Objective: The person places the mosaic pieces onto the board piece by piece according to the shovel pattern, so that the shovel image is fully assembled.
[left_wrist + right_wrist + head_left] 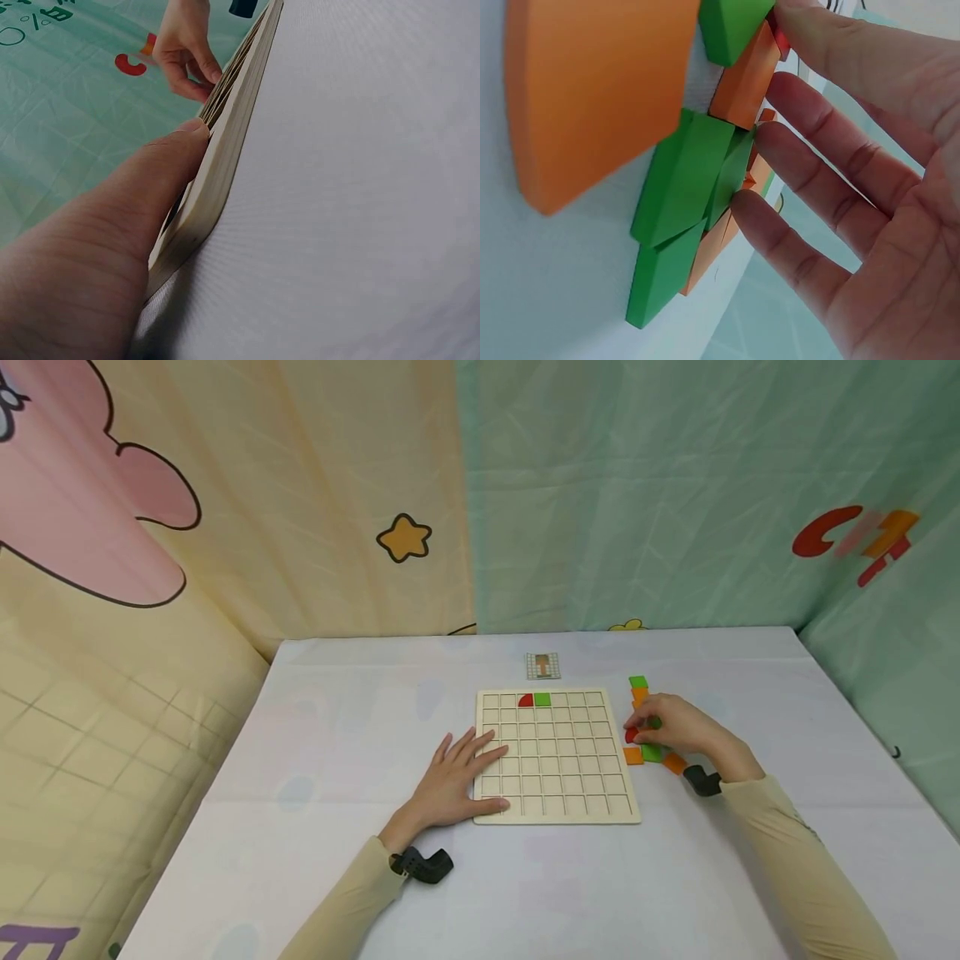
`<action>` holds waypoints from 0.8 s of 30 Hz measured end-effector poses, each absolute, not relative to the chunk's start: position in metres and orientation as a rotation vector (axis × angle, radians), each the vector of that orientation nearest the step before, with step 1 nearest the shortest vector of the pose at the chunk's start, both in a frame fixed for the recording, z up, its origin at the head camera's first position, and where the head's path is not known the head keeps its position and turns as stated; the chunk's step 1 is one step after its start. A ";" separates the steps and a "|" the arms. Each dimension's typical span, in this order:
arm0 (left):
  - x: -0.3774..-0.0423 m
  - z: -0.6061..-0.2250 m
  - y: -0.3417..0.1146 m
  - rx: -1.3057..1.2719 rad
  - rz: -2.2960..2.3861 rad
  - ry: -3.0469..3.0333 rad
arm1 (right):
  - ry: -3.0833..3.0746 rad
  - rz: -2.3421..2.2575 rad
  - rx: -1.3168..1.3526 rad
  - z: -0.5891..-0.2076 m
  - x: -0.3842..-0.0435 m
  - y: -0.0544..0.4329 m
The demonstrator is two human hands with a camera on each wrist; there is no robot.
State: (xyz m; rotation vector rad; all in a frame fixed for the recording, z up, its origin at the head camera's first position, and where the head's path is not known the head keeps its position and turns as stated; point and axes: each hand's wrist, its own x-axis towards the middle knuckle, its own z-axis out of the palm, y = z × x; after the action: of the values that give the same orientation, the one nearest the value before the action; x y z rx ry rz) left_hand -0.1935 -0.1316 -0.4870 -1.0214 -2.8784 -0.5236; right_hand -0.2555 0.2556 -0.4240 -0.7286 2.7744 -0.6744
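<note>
A square wooden grid board (558, 777) lies on the table. Its top row holds a red quarter-round piece (527, 701) beside a green square tile (542, 700). My left hand (448, 783) rests with spread fingers on the board's left edge; in the left wrist view its thumb (169, 154) lies on the rim. Just right of the board, my right hand (686, 725) pinches a small red piece (631, 736) between thumb and fingers, over a pile of loose pieces. In the right wrist view that red piece (782, 43) is mostly hidden by the thumb.
Green tiles (652, 753) and orange tiles (633, 756) lie around the right hand, some overlapping. A small pattern card (542, 666) sits behind the board. Printed curtains (637, 510) hang along the table's back and sides.
</note>
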 end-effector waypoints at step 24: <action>-0.193 -0.486 -0.131 -1.026 -0.506 -2.886 | 2.762 -0.875 -0.616 -0.432 -0.267 0.259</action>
State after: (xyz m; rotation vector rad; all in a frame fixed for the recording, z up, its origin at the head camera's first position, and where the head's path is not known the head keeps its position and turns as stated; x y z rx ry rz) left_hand -0.1930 -0.1313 -0.4856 -1.0263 -2.8859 -0.5059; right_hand -0.2673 0.2591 -0.4322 -0.6162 2.7617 -0.8749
